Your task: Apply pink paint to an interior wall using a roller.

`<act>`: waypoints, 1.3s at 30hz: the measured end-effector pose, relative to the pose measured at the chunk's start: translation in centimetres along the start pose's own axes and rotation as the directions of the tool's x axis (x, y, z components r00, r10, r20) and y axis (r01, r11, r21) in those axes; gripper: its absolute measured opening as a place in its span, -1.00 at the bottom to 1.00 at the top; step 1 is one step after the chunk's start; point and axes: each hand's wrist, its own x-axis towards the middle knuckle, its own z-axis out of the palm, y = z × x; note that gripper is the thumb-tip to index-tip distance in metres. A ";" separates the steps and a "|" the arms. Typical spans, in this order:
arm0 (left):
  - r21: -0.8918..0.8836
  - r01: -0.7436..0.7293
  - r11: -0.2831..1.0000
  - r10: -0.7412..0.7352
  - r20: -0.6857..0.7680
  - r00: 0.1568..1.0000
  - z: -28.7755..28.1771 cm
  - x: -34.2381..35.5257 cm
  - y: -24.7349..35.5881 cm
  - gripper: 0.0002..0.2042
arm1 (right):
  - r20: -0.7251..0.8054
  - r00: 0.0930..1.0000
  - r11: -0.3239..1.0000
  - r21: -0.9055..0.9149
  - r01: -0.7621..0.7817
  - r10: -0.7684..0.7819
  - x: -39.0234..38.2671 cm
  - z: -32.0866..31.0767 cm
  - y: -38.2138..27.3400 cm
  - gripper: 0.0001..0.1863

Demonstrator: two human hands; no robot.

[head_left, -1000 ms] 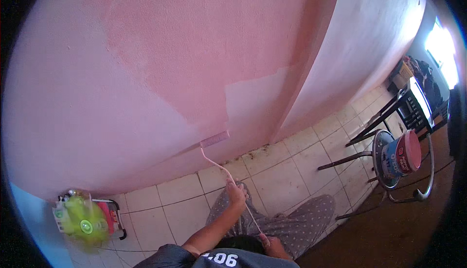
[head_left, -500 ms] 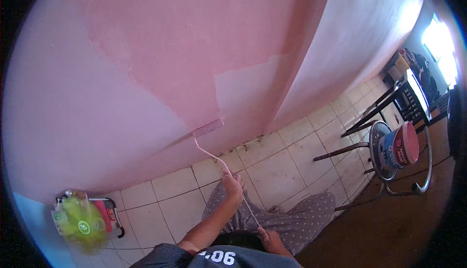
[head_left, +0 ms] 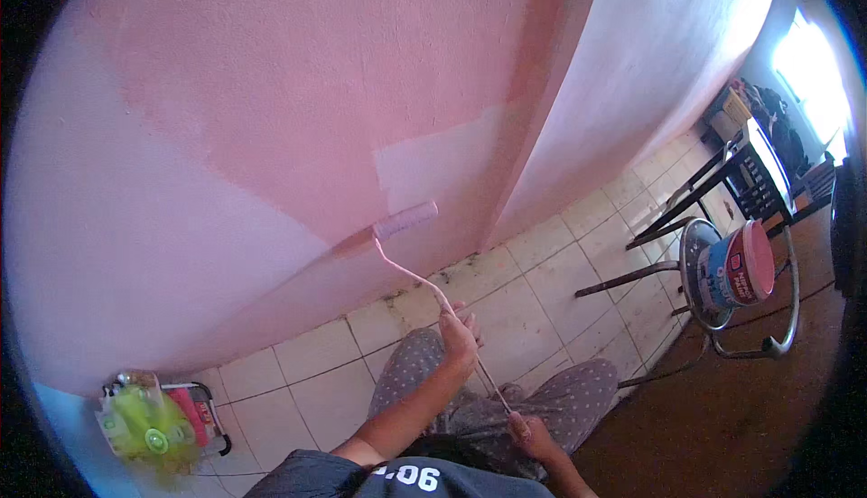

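Observation:
My left hand [head_left: 459,340] is closed around the upper part of a paint roller's thin rod, and my right hand [head_left: 535,437] grips its lower end near my lap. The pink-smeared paint roller [head_left: 406,219] lies against the lower part of the wall [head_left: 271,74], low above the floor. Darker pink paint covers a broad area above and around the roller. A paler patch [head_left: 438,157] shows just above it, and the wall to the left is pale as well.
At right, a paint bucket [head_left: 736,268] stands on a round metal chair [head_left: 695,236], with a dark chair [head_left: 754,173] behind it. A green-bladed fan [head_left: 155,426] sits on the tiled floor [head_left: 316,351] at lower left. A wall ridge [head_left: 533,128] runs right of the roller.
The roller has shifted right and slightly upward along the wall. Both my hands have moved right with the rod, still gripping it.

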 end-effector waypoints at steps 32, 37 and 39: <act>-0.012 0.119 0.993 -0.119 -0.045 0.992 -0.4 0.8 -0.5 -0.55 | 0.032 0.994 0.994 0.018 -0.107 0.106 -0.8 -0.6 -0.7 -0.39; 0.021 -0.006 1.000 0.007 -0.058 0.998 6.6 -5.6 6.0 -0.58 | -0.037 0.992 0.992 0.043 0.121 -0.119 -1.4 -3.1 -3.3 -0.53; -0.057 -0.280 0.958 0.284 0.317 0.905 8.3 -6.9 9.6 -0.57 | -0.046 0.991 0.989 0.078 0.128 -0.125 -0.1 -3.7 -6.0 -0.55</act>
